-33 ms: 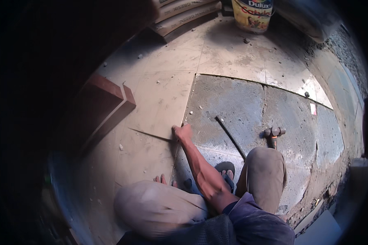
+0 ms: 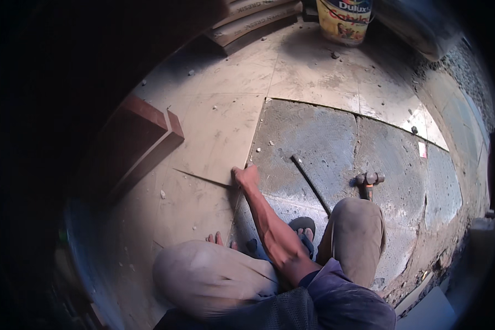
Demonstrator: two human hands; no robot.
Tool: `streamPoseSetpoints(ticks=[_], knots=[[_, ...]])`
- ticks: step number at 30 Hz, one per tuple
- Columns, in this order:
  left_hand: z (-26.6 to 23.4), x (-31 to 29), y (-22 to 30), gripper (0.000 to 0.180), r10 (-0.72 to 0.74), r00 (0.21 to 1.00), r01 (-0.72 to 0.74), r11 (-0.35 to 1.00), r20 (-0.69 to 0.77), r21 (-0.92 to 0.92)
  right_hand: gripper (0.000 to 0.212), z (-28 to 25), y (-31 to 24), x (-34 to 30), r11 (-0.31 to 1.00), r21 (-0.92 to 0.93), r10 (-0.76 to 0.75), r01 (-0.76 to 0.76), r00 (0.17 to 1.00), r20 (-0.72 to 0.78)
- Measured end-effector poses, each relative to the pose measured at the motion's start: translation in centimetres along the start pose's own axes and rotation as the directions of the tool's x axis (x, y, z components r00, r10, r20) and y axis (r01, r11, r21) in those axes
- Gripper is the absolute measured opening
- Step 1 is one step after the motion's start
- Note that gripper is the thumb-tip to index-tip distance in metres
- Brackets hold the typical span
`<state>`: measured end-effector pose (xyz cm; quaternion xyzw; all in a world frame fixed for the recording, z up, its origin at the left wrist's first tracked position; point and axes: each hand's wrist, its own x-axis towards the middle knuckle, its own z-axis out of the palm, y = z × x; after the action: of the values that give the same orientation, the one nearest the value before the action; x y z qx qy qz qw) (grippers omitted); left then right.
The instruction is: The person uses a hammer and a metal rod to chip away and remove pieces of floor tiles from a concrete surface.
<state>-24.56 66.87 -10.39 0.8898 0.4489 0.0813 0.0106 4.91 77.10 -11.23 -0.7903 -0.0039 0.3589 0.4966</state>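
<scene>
My right hand (image 2: 246, 175) is closed at the edge of a beige floor tile (image 2: 217, 132), where the tiled floor meets bare grey mortar (image 2: 313, 126). Its fingers curl over the border; their undersides are hidden. A dark, narrow wedge-shaped line (image 2: 203, 179) runs left from the knuckles along the tile joint, widening toward the hand. On the grey surface to the right lies a thin dark rod (image 2: 312, 186). Beyond it a hammer (image 2: 369, 180) rests by my right knee, its handle partly hidden. My left hand is out of view.
Stacked sacks (image 2: 258, 22) and a yellow paint bucket (image 2: 344, 25) stand at the back. A reddish-brown block-like piece (image 2: 148, 135) juts in at left. Small stones are scattered over the tiles. Broken rubble (image 2: 429, 269) lines the right side. A sandalled foot (image 2: 304, 228) stands on the grey area.
The view has shifted very slightly. My right hand keeps its place at the tile edge.
</scene>
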Motion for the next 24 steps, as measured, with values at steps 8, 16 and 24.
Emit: streamPoseSetpoints(ticks=[8,16,24], knots=[[-0.2,0.1,-0.3,0.070,-0.021,1.000,0.021,1.000,-0.017,-0.006,0.038,0.4,-0.1,-0.7,0.988,0.076,-0.132,0.131,0.991,-0.002],[-0.9,-0.2,-0.3,0.071,-0.036,0.999,0.036,0.999,-0.038,-0.002,0.038,-1.7,-0.1,-1.6,0.985,0.058,-0.165,0.164,0.986,0.016],[-0.9,-1.0,0.1,0.073,-0.057,0.997,0.057,0.998,-0.043,-0.002,0.037,-1.8,-1.1,-1.8,0.982,0.131,-0.134,0.132,0.991,0.002]])
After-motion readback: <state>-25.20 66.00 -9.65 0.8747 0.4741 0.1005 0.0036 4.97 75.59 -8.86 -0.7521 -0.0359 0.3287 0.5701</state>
